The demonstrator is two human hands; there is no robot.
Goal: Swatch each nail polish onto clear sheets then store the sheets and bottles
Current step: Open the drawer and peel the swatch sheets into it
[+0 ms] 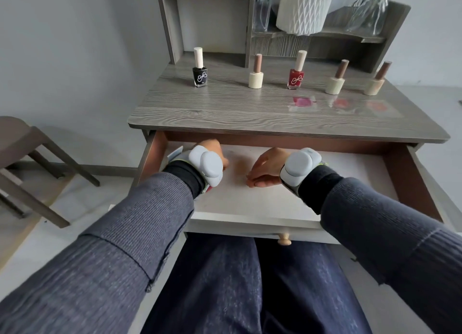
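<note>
Clear sheets (pixel 302 101) lie beyond left hand (pixel 212 143) and right hand (pixel 267 167).

sleeves (pixel 112 233): grey-blue ribbed knit, black cuffs (pixel 185 177) | wrists: pale grey rounded units (pixel 206 165) | trousers (pixel 250 283): dark navy

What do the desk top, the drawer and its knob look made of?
Desk top: likely laminate, with a grey wood-grain pattern and soft sheen. Drawer: smooth matte white base, brown board-like sides. Knob: pale, rounded, probably unfinished wood.
</note>
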